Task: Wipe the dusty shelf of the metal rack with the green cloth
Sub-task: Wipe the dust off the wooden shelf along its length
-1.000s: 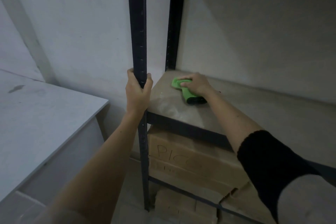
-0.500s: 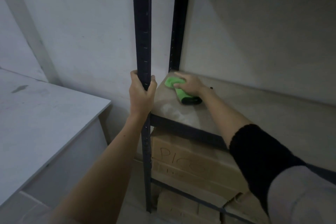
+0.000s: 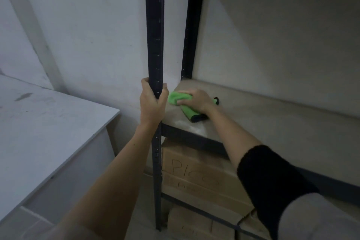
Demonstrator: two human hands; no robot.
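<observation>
The green cloth (image 3: 174, 98), bunched and edged in black, lies on the dusty beige shelf (image 3: 263, 122) near its left end. My right hand (image 3: 194, 99) holds the cloth against the shelf, with fingers curled over it. A pale dust smear shows on the shelf just in front of the cloth. My left hand (image 3: 153, 103) grips the rack's dark front post (image 3: 154, 45) at shelf height. The rear post (image 3: 191, 25) stands behind the shelf corner.
Cardboard boxes (image 3: 194, 177) with handwriting fill the level under the shelf. A white table (image 3: 48, 132) stands to the left of the rack. White walls close in behind and to the left.
My right hand has slid the green cloth leftward along the shelf toward the front post. The left hand keeps its grip on the post.
</observation>
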